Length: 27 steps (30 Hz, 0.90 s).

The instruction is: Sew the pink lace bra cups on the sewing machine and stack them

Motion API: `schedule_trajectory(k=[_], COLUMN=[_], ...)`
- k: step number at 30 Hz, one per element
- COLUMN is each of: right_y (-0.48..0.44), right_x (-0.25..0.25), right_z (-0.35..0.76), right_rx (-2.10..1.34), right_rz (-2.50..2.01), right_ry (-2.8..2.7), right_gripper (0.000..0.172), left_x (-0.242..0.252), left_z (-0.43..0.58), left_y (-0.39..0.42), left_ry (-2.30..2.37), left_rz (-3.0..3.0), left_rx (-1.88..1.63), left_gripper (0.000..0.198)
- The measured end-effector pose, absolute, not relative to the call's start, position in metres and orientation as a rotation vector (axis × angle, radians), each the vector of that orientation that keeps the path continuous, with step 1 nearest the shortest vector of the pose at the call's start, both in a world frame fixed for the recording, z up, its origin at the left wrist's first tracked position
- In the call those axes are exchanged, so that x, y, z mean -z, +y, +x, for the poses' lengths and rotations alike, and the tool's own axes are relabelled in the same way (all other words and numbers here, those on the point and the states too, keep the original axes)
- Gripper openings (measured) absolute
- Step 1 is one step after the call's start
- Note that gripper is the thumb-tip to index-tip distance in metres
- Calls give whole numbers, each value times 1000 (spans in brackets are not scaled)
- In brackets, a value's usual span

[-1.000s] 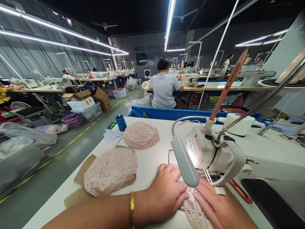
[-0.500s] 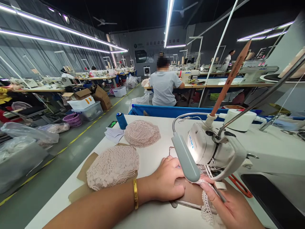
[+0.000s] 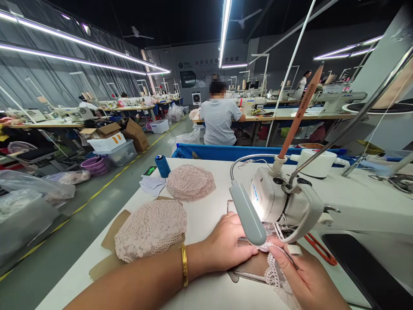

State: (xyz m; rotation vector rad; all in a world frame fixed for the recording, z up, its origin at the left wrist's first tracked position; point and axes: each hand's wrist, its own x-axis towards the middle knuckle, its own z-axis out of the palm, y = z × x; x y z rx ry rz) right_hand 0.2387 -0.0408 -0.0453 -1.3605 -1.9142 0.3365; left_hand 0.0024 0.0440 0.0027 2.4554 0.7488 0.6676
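A white JUKI sewing machine [image 3: 266, 193] stands over the work, a grey lamp-like arm [image 3: 247, 215] in front of its needle area. My left hand [image 3: 229, 241] lies on the work at the left of the needle area, fingers stretched and thumb reaching to the lace edge. Its fingertips are partly behind the grey arm. My right hand [image 3: 298, 269] pinches pale pink scalloped lace [image 3: 273, 272] between thumb and fingers, close by the presser area. Beneath the lace shows a brown surface [image 3: 256, 263]. The needle itself is hidden.
Two stacks of lace pieces, a near stack [image 3: 151, 228] and a far stack [image 3: 191, 183], lie on the left. Behind are a blue thread spool [image 3: 162, 166] and white papers [image 3: 152, 186]. Red-handled thread snips [image 3: 322, 249] and a black panel [image 3: 361, 267] are at right. A person [image 3: 219, 120] sits ahead.
My left thumb has stretched out rightward to the lace edge. My right hand keeps its pinch on the lace. The whole view has shifted slightly.
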Motion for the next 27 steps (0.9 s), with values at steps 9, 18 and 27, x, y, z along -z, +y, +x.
schedule_trajectory(k=[9, 18, 27], right_y=[-41, -46, -41], right_x=[16, 6, 6], right_z=[236, 238, 237], right_rx=[-164, -70, 226], right_rz=[-1137, -1099, -1073], right_ry=[-2382, -2495, -2361], right_gripper=[19, 11, 22], left_x=[-4, -15, -10], left_z=[-10, -24, -21], left_y=[36, 22, 27], left_ry=[564, 498, 581], left_rz=[2754, 2965, 2979], left_rx=[-650, -569, -606], left_gripper=[10, 18, 11])
